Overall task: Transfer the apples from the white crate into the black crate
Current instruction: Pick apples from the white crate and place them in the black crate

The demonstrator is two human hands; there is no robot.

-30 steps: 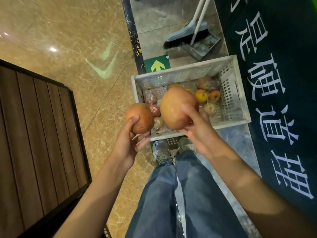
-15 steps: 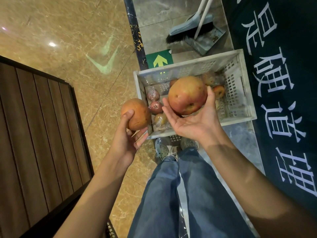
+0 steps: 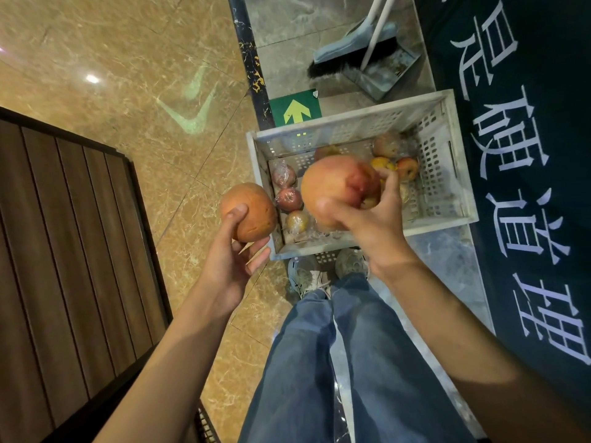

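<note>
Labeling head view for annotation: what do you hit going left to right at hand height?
wooden slatted panel → apple in the left hand → wrapped apples in the white crate → apple in the right hand → white crate's right wall → dark banner with white characters

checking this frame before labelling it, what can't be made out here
Head view only:
- Black crate: only a sliver of dark grid at the bottom edge shows; too little to identify.
- Perforated white plastic crate: its middle is hidden by the large reddish apple in the right hand, so no full count.
- Plastic-wrapped small fruit: glare blurs its type.
- Orange-brown apple: the left hand covers its underside.
</note>
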